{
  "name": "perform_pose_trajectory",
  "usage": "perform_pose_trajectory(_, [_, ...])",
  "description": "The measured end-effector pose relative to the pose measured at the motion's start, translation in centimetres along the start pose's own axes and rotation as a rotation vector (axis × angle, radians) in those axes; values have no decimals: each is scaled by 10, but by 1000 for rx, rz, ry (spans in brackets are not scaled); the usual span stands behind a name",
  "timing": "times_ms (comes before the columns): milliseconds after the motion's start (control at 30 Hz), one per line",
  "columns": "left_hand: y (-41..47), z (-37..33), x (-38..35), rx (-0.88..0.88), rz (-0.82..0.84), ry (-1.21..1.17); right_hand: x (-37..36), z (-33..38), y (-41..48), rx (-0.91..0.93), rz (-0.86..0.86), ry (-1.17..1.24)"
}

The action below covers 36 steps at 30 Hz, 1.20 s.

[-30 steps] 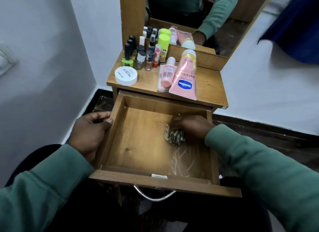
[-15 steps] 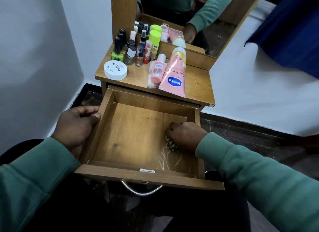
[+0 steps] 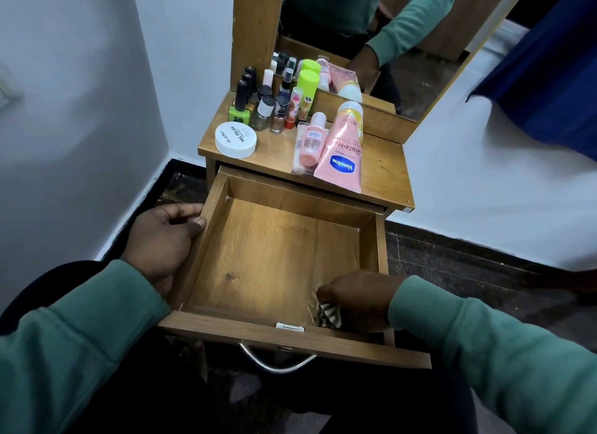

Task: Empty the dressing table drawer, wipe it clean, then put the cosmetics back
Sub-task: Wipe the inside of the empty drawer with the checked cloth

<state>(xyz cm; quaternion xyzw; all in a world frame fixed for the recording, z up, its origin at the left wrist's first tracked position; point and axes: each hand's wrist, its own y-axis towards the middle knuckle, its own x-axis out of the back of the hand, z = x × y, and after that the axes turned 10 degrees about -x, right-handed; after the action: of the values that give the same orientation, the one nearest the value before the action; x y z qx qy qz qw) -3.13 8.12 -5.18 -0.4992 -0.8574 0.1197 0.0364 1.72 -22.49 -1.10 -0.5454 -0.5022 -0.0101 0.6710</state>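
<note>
Drawer (image 3: 274, 256) stood pulled out, bare. Right hand (image 3: 355, 299) was closed on cloth (image 3: 328, 315) in near right corner; unwiped floor lay away and leftward. Left hand (image 3: 161, 243) clasped left wall. Cosmetics (image 3: 290, 120) sat on top.

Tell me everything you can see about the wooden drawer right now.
The drawer is pulled out of the dressing table, a shallow brown wood-grain box holding no cosmetics, with a small knot mark on the floor. A curved metal handle hangs off its front panel, and a small metal latch sits on the front rim. The left hand grips its left wall; the right hand presses a striped cloth into the front right corner.
</note>
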Motion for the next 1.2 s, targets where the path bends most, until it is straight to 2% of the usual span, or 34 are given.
perform_pose_trajectory(100, [1,1,0,-2,-6,3,-4,-1,-3,-28,-29,211])
perform_pose_trajectory(233, [2,3,-1,-16,-18,15,-8,9,-1,-60,-118,337])
perform_pose_trajectory(333, [2,3,-2,-22,-27,16,-5,27,5,-4,-218,489])
perform_pose_trajectory(500, [1,0,-2,-23,-45,20,13,77,36,126,-350,506])
perform_pose_trajectory(667, [-3,-2,-4,-17,-37,10,11,64,40,172,-259,441])
perform_pose_trajectory(767, [-2,-3,-4,-18,-27,4,-4,29,23,54,-199,469])
perform_pose_trajectory(833, [-2,-2,-3,-20,-24,3,-11,3,15,-56,-206,392])
perform_pose_trajectory(1033, [0,1,-3,-12,-23,9,1,-9,25,-261,-552,384])
perform_pose_trajectory(1200, [-1,0,-1,-29,-23,25,29,-5,52,-415,-633,501])
